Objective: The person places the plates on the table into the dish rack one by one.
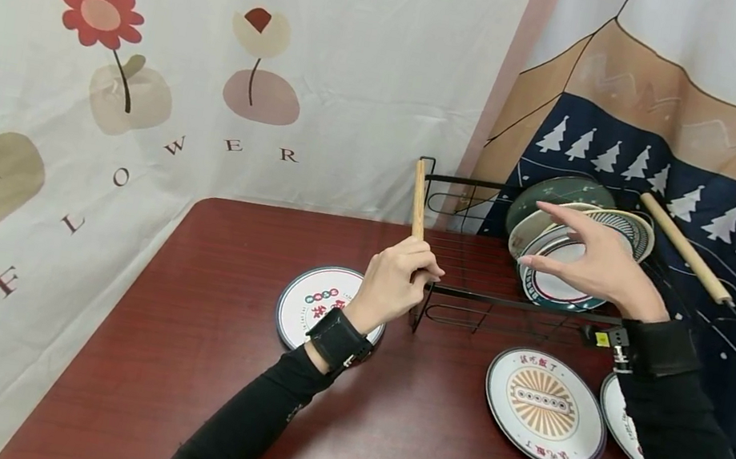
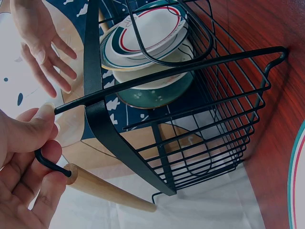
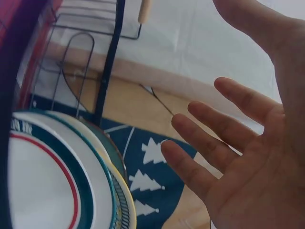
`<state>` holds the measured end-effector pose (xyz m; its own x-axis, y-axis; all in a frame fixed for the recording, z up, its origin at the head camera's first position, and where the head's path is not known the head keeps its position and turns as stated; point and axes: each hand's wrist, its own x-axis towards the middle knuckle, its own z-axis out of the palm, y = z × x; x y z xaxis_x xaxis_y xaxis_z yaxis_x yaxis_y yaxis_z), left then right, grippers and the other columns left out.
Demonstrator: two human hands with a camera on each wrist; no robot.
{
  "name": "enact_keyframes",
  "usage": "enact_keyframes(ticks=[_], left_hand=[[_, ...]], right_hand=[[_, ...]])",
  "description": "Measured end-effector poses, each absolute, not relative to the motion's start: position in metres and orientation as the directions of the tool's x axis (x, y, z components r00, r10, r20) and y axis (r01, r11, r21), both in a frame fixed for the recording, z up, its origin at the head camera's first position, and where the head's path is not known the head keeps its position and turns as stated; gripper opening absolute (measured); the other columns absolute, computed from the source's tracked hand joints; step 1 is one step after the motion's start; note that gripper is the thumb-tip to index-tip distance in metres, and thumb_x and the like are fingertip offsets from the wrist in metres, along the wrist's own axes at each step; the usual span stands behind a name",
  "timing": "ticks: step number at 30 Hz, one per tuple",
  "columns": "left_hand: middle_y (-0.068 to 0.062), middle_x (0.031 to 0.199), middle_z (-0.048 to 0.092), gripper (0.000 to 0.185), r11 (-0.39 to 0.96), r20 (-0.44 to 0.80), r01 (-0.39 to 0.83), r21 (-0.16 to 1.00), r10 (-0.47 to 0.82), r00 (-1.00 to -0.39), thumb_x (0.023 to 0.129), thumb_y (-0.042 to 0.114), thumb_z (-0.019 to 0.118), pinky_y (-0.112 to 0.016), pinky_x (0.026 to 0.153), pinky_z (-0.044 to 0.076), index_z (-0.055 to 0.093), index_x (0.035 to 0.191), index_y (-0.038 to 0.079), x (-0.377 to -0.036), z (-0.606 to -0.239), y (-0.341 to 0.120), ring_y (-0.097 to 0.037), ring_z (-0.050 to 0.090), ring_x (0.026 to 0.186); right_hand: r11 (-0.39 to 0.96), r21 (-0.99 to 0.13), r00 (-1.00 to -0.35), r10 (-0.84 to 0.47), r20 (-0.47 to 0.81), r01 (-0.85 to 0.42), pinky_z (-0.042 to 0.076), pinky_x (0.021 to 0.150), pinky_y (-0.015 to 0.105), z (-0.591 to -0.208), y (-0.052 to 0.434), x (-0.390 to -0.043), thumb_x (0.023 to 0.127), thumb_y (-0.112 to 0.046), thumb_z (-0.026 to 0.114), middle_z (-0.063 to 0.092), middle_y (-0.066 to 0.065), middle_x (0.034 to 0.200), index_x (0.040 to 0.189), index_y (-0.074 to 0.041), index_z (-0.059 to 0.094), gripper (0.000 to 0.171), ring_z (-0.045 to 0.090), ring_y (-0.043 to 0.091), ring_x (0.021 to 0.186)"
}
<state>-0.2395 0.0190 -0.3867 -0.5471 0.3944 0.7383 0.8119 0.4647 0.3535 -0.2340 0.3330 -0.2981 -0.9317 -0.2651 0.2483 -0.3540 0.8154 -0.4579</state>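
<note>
My left hand [image 1: 400, 282] pinches the bent wire of a handle on the left end of a black wire dish rack [image 1: 495, 298]. The wire runs between thumb and fingers in the left wrist view, just by a wooden grip [image 2: 109, 186]. Several plates and bowls stand on edge at the rack's right end, among them a white plate with a red ring [image 2: 152, 28] and a dark green dish [image 1: 534, 196]. My right hand [image 1: 600, 260] hovers over these dishes, thumb and fingers spread and holding nothing. A second wooden grip [image 1: 689, 251] slants outward on the rack's right side.
On the reddish-brown table [image 1: 171, 359], a round white plate [image 1: 304, 308] lies partly behind my left wrist. Another plate with a sunburst print [image 1: 542, 409] lies before the rack, beside one more plate [image 1: 617, 417] half covered by my right sleeve. Patterned cloths [image 1: 381, 61] hang behind.
</note>
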Motion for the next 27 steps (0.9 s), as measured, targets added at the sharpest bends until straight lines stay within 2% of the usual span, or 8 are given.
enact_keyframes(ticks=[11,16,21,27], left_hand=[[0.004,0.085,0.067,0.016,0.462,0.734,0.808,0.365,0.391,-0.556,0.090,0.000,0.074,-0.027,0.070,0.056,0.076,0.084,0.015,-0.240,-0.386,0.019,-0.010,0.067,0.089],[0.005,0.085,0.066,0.017,0.466,0.734,0.805,0.366,0.387,-0.558,0.090,0.000,0.073,-0.028,0.068,0.056,0.076,0.084,0.015,-0.239,-0.386,0.019,-0.009,0.067,0.088],[0.005,0.085,0.066,0.018,0.462,0.735,0.808,0.364,0.390,-0.555,0.091,0.000,0.072,-0.028,0.069,0.056,0.076,0.084,0.016,-0.239,-0.386,0.019,-0.010,0.067,0.088],[0.006,0.086,0.066,0.017,0.470,0.723,0.799,0.375,0.392,-0.570,0.092,0.001,0.073,-0.028,0.069,0.056,0.076,0.084,0.016,-0.238,-0.386,0.019,-0.009,0.066,0.088]], right_hand=[[0.785,-0.482,-0.918,-0.286,0.276,-0.389,0.034,0.113,0.066,-0.330,0.306,-0.222,0.083,-0.039,0.087,0.045,0.013,0.159,0.155,-0.027,0.046,0.084,0.042,0.043,0.145],[0.765,-0.457,-0.882,-0.312,0.352,-0.453,0.039,0.110,0.063,-0.346,0.298,-0.219,0.081,-0.035,0.089,0.052,0.014,0.154,0.151,-0.024,0.052,0.080,0.048,0.040,0.142],[0.736,-0.426,-0.828,-0.330,0.453,-0.526,0.044,0.107,0.055,-0.361,0.291,-0.216,0.080,-0.025,0.090,0.062,0.012,0.144,0.143,-0.018,0.061,0.069,0.056,0.036,0.135],[0.743,-0.385,-0.796,-0.320,0.514,-0.548,0.052,0.096,0.042,-0.377,0.283,-0.212,0.081,-0.024,0.089,0.071,0.006,0.130,0.132,-0.018,0.070,0.055,0.066,0.026,0.119]])
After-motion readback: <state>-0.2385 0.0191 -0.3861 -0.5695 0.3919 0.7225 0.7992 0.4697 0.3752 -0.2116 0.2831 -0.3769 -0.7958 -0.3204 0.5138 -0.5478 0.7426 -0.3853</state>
